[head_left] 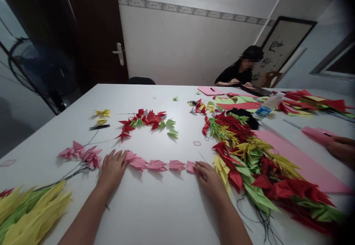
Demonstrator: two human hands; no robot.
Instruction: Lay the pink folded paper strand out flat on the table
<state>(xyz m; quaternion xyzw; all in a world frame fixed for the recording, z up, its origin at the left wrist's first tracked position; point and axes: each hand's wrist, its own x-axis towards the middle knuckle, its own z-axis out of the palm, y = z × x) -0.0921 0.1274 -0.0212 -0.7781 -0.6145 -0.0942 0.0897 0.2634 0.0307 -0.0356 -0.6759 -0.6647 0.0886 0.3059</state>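
A row of pink folded paper cranes [157, 165] lies on the white table [155, 208] between my hands. My left hand [113, 165] rests palm down at the row's left end, fingers stretched out and touching the cranes there. At the right end, my right hand [208, 178] has its fingers bent onto the last pink paper crane [190, 167]. More pink cranes [81, 153] are bunched left of my left hand, with dark strings trailing near them. Above the row, red and green cranes [149, 119] form a curved strand.
Heaped red, green and yellow crane strands [249, 156] lie on the right, near a plastic bottle [269, 106]. Yellow-green strands [39, 211] fill the near left. Black snips [100, 127] lie farther back. Another person's hand [342, 148] holds pink paper; someone [238, 71] sits opposite.
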